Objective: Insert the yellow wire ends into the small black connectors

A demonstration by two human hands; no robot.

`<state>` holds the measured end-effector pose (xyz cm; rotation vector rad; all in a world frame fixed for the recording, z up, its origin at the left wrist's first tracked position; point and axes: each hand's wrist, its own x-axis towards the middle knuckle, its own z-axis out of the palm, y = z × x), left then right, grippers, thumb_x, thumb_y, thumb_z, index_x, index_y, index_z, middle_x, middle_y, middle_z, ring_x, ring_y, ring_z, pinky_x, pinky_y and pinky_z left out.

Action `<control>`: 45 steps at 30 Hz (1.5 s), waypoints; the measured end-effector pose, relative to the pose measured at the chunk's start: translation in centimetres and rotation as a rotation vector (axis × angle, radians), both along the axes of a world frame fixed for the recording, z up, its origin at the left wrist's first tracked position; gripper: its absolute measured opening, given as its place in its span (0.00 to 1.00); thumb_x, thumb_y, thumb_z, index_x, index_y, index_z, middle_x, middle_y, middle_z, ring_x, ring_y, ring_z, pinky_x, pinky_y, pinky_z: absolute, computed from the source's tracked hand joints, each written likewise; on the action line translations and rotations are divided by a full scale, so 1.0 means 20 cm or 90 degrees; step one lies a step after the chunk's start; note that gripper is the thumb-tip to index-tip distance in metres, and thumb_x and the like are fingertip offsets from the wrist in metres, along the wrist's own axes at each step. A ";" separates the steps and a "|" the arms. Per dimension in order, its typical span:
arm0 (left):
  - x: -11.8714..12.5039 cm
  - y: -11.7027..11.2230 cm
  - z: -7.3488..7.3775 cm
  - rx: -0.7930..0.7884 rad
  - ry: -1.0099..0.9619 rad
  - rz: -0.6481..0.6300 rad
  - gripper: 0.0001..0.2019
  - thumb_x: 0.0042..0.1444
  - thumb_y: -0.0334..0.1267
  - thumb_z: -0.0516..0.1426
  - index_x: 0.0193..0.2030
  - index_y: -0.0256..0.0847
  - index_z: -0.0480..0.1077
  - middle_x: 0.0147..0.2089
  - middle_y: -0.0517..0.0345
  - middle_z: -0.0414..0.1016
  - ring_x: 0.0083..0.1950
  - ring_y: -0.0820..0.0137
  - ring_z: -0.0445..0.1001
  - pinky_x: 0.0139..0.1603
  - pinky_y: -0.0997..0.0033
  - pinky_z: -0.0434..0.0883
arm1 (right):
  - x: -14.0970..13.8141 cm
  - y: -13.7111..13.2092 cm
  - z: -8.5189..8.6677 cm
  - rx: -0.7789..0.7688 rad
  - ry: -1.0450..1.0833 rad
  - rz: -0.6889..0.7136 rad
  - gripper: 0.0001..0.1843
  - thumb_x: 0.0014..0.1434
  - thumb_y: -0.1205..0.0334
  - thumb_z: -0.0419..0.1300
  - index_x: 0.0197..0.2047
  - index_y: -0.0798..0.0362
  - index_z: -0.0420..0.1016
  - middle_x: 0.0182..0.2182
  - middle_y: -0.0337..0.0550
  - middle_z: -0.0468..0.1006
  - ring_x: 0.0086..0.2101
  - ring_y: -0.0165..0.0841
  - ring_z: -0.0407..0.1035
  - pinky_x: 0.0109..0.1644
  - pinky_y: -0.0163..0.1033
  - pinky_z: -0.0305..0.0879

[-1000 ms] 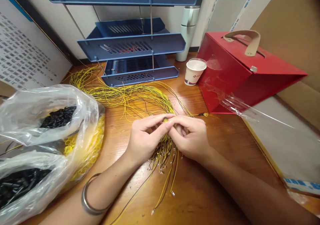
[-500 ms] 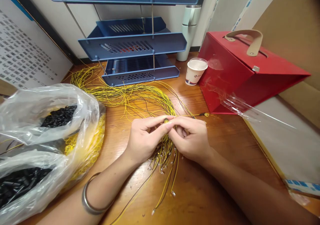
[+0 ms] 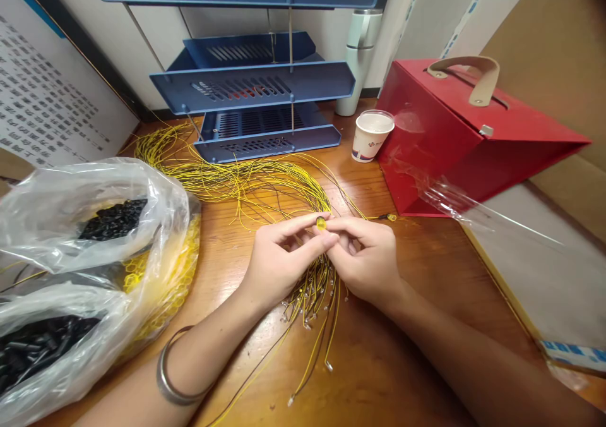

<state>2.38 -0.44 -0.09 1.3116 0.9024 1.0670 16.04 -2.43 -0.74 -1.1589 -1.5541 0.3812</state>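
My left hand (image 3: 284, 247) and my right hand (image 3: 367, 247) meet fingertip to fingertip over the wires. Pinched between them is a small yellow cap (image 3: 321, 223) with a dark part at its upper edge; its far side is hidden by the fingers. Beneath both hands runs a bundle of thin yellow and black wires (image 3: 284, 174), with small clear tips (image 3: 328, 366) on the near ends. A similar yellow piece with a black sleeve (image 3: 391, 217) lies on the table beyond my right hand.
Clear plastic bags (image 3: 161, 193) at left hold black sleeves (image 3: 113, 218) and yellow caps (image 3: 165, 282). Behind stand a blue tiered tray (image 3: 265, 86), a pale bottle (image 3: 353, 67) and a paper cup (image 3: 372, 138). A red box (image 3: 435, 117) with a handle occupies the right.
The yellow cap has turned or shifted slightly, so more of its yellow side shows between my fingertips. Both hands have moved slightly right in the view and still hold it.
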 end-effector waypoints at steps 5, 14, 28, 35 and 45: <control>-0.01 0.00 -0.02 0.008 0.008 0.040 0.15 0.51 0.42 0.66 0.45 0.39 0.80 0.23 0.60 0.71 0.21 0.78 0.61 0.20 0.78 0.61 | 0.00 0.01 0.00 -0.021 0.037 -0.015 0.04 0.53 0.70 0.62 0.28 0.58 0.76 0.15 0.30 0.61 0.16 0.20 0.49 0.20 0.31 0.50; -0.02 0.00 -0.03 0.041 -0.023 0.005 0.14 0.60 0.44 0.59 0.47 0.40 0.79 0.20 0.62 0.68 0.24 0.76 0.66 0.25 0.77 0.67 | 0.00 0.00 0.01 -0.026 0.024 -0.006 0.05 0.55 0.68 0.62 0.28 0.57 0.76 0.16 0.32 0.65 0.16 0.20 0.50 0.19 0.30 0.49; -0.02 0.01 0.00 0.106 0.045 -0.010 0.11 0.58 0.41 0.61 0.44 0.40 0.81 0.32 0.56 0.81 0.35 0.70 0.78 0.35 0.75 0.75 | 0.00 0.00 0.01 0.025 -0.054 0.005 0.06 0.53 0.72 0.60 0.26 0.58 0.76 0.14 0.28 0.55 0.16 0.20 0.48 0.21 0.30 0.50; -0.02 0.00 0.01 0.086 0.025 -0.018 0.14 0.59 0.44 0.59 0.45 0.39 0.81 0.21 0.58 0.74 0.30 0.70 0.76 0.32 0.74 0.75 | 0.00 0.00 0.02 0.019 -0.030 0.013 0.06 0.55 0.69 0.60 0.27 0.56 0.76 0.14 0.29 0.61 0.15 0.20 0.47 0.19 0.31 0.48; -0.02 0.01 0.00 0.095 0.032 0.002 0.10 0.57 0.41 0.62 0.41 0.40 0.82 0.34 0.54 0.82 0.33 0.70 0.77 0.31 0.75 0.73 | -0.01 -0.01 0.02 0.019 -0.064 0.015 0.09 0.54 0.70 0.58 0.23 0.54 0.73 0.13 0.29 0.57 0.16 0.22 0.48 0.21 0.31 0.49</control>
